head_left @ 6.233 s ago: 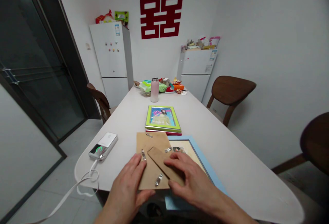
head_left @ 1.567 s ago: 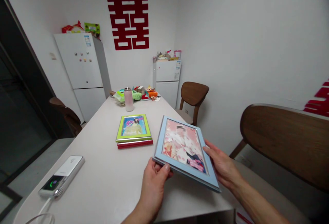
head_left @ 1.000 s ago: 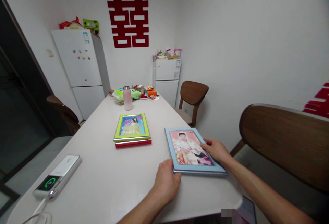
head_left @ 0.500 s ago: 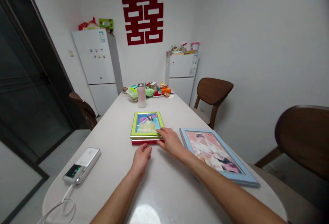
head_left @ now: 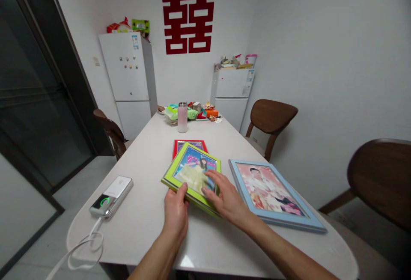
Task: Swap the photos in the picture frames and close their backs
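- The green frame (head_left: 190,176) is off its stack: half a second ago it lies squarely on the red frame (head_left: 201,144), and now it is turned askew and tilted, nearer the person.
- The red frame stays on the counter (head_left: 146,224), its far part now showing beyond the green frame.
- The left hand (head_left: 176,212), a moment ago just short of the stack, now grasps the green frame's near left edge, thumb on top.
- The right hand (head_left: 226,198) has its fingers over the right part of the green frame's picture, some blurred; I cannot tell whether it grips the edge too.
- The blue frame (head_left: 271,192), under both hands one second ago, lies picture up on the right of the counter; the right forearm crosses in front of its near left side.
- The power bank (head_left: 111,196), on the left with its white cable (head_left: 93,233), keeps its place.
- The pink bottle (head_left: 182,118) also stands upright where it was, beyond the red frame.
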The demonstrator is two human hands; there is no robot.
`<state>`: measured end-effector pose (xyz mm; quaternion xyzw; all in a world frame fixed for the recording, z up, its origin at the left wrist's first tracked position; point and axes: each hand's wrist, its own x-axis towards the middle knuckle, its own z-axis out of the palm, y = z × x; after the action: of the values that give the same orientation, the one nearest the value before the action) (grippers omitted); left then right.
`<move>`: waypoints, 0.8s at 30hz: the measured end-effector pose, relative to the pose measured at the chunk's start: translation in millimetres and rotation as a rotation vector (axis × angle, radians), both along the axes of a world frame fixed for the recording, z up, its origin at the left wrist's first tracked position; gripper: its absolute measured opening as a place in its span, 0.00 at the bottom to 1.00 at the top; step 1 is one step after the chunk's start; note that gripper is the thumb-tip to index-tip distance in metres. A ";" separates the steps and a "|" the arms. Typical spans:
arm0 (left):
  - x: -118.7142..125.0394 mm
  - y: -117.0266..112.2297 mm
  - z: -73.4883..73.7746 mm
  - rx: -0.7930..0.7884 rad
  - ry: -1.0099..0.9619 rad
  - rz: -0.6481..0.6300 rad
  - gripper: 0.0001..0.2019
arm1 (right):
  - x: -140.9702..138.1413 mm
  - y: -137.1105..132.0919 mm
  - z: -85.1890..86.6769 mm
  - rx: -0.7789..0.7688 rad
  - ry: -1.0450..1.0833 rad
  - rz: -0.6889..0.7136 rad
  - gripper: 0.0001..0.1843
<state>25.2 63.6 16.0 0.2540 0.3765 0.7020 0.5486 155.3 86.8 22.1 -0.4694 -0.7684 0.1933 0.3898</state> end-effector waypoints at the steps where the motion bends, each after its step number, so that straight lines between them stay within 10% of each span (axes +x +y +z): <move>1: 0.7 -10.8 4.4 0.011 0.041 -0.009 0.14 | 2.3 -2.7 2.6 -0.064 0.112 -0.023 0.22; 6: -0.2 -61.8 23.9 0.211 0.676 -0.105 0.13 | 11.7 -29.1 22.5 -0.340 0.634 -0.061 0.30; 12: -3.5 -89.6 18.0 0.941 1.505 0.026 0.25 | 30.8 -66.6 35.7 -0.572 1.056 0.063 0.31; 18: 9.3 -92.8 -11.5 1.016 1.808 0.130 0.13 | 41.1 -57.9 10.3 -0.742 0.778 0.137 0.29; 24: 16.8 -88.9 -26.4 0.902 1.951 -0.151 0.14 | 42.4 -35.6 -24.0 -0.514 0.194 -0.104 0.32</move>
<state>42.0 -25.2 -10.4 0.9055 0.3414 0.2350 -0.0907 197.7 51.2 -1.9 -0.5710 -0.6280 0.4057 0.3392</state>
